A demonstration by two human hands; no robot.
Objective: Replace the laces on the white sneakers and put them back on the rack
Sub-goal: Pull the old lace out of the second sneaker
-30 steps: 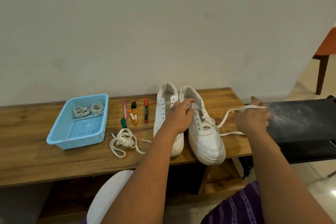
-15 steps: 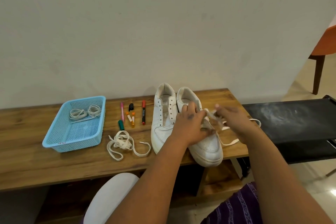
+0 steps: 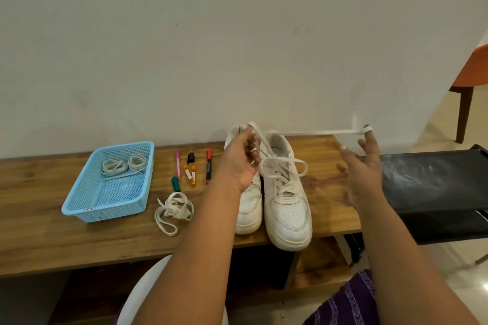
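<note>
1. Bench (image 3: 66,240): wooden, set against a pale wall. It carries everything listed below except the rack.
2. Rack (image 3: 435,179): black, with a dusty top, just beside the bench's right end. A lower tier shows beneath it.
3. Sneakers (image 3: 287,216): a white pair, side by side on the bench, toes toward the viewer and the right toe overhanging the front edge. The leather is scuffed and greyed. The right shoe is laced through its lower eyelets; the left shoe is mostly hidden behind the left forearm.
4. Basket (image 3: 79,208): light blue perforated plastic, on the left part of the bench. It holds two coiled white laces (image 3: 124,165) near its far end.
5. Left hand (image 3: 239,163): raised over the left shoe, fingers curled, pinching one end of the lace (image 3: 284,165).
6. Right hand (image 3: 364,166): held up at the bench's right end, fingers spread and mostly straight, the lace's other end wrapped round one fingertip. The lace runs taut from that finger to the shoe and forms a loose loop over the tongue.
7. Loose lace (image 3: 174,210): a white tangle on the bench, between basket and sneakers.
8. Markers (image 3: 192,169): pink, black, red, green and small orange ones, lying behind the loose lace.
</note>
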